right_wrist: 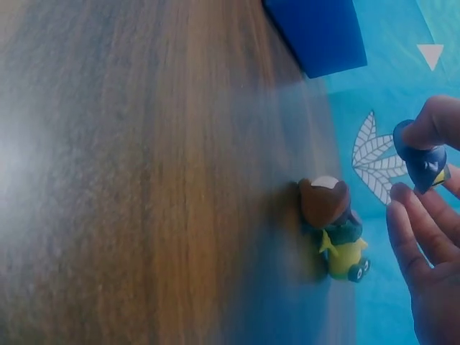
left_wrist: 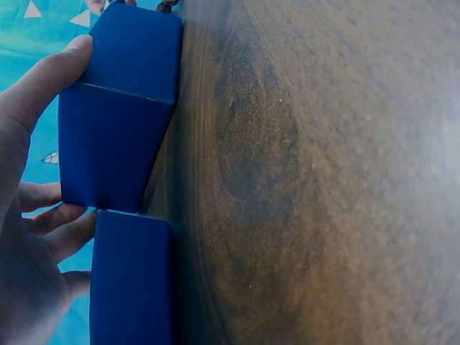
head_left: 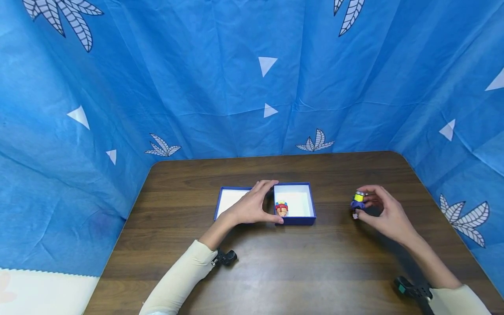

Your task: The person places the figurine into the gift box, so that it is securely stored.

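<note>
I see the yellow-and-blue figure (head_left: 358,200) just above the bench (head_left: 275,271), well right of the blue box (head_left: 294,204). My right hand (head_left: 383,214) pinches it, fingers (right_wrist: 410,244) curled. My left hand (head_left: 252,205) grips the box wall. A red figure (head_left: 281,208) lies inside. Risk: the shallow pinch could slip, so the figure would drop and roll away.

Head view high, facing down; wrist views close (sharing blue box (left_wrist: 115,144)).
</note>
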Action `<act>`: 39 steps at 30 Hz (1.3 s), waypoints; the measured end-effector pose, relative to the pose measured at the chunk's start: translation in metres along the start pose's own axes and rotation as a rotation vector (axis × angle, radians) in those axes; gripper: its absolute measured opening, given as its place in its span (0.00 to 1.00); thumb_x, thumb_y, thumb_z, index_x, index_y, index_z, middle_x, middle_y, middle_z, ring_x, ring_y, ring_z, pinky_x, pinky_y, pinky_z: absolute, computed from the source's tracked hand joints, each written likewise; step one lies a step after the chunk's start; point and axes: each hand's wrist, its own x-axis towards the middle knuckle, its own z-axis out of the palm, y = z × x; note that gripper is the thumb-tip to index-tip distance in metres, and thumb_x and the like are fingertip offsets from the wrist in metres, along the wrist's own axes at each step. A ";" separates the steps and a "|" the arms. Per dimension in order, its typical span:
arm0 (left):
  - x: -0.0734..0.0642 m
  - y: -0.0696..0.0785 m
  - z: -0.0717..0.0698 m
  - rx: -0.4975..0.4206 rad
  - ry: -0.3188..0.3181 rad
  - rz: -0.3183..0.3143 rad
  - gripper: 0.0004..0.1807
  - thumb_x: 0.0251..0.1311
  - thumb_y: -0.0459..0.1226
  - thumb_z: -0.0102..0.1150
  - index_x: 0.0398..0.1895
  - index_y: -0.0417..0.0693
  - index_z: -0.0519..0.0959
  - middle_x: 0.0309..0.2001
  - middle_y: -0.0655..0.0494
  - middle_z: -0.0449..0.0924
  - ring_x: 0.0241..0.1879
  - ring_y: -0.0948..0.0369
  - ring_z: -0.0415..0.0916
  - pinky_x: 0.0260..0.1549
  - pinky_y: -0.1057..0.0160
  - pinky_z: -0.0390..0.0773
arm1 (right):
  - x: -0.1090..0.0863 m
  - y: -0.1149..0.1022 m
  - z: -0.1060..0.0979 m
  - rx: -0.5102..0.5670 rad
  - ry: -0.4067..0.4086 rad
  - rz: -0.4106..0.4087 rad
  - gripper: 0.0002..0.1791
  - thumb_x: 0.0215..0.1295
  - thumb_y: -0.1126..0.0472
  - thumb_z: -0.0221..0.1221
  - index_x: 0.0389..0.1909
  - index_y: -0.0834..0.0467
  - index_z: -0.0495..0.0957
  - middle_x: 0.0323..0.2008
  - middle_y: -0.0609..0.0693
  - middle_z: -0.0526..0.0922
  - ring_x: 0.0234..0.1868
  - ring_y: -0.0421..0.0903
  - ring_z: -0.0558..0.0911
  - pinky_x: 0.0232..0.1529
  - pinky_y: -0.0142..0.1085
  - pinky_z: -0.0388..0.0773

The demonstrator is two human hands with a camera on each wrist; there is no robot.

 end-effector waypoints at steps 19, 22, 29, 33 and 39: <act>0.001 0.000 -0.001 0.010 -0.002 0.002 0.68 0.49 0.71 0.76 0.88 0.63 0.51 0.83 0.54 0.57 0.80 0.52 0.64 0.75 0.40 0.74 | 0.017 -0.011 0.013 -0.047 -0.064 0.030 0.32 0.62 0.66 0.77 0.66 0.52 0.79 0.54 0.51 0.85 0.49 0.34 0.80 0.47 0.24 0.80; 0.001 0.000 -0.002 0.003 -0.007 0.006 0.68 0.49 0.70 0.77 0.88 0.61 0.51 0.84 0.54 0.57 0.80 0.52 0.63 0.75 0.39 0.74 | 0.020 -0.014 0.015 -0.065 -0.090 0.034 0.30 0.64 0.64 0.76 0.66 0.52 0.78 0.56 0.52 0.85 0.50 0.35 0.80 0.48 0.24 0.81; 0.000 0.000 -0.001 -0.010 -0.009 0.001 0.68 0.49 0.71 0.77 0.88 0.61 0.51 0.84 0.54 0.57 0.80 0.52 0.64 0.74 0.39 0.74 | 0.027 -0.021 0.027 -0.070 -0.097 0.069 0.29 0.64 0.59 0.76 0.65 0.49 0.79 0.56 0.52 0.86 0.50 0.33 0.81 0.48 0.26 0.81; 0.000 0.000 -0.001 -0.009 -0.003 0.001 0.68 0.48 0.71 0.77 0.88 0.62 0.51 0.83 0.55 0.57 0.80 0.52 0.64 0.74 0.39 0.74 | 0.029 -0.023 0.033 -0.066 -0.109 0.053 0.29 0.64 0.59 0.77 0.65 0.49 0.79 0.55 0.51 0.87 0.49 0.35 0.82 0.48 0.28 0.81; 0.000 -0.001 0.000 -0.005 0.003 0.006 0.68 0.48 0.71 0.77 0.88 0.60 0.52 0.83 0.54 0.57 0.80 0.52 0.64 0.74 0.39 0.75 | 0.035 -0.030 0.042 -0.042 -0.148 0.050 0.29 0.65 0.57 0.77 0.65 0.48 0.79 0.56 0.51 0.87 0.52 0.49 0.85 0.51 0.35 0.84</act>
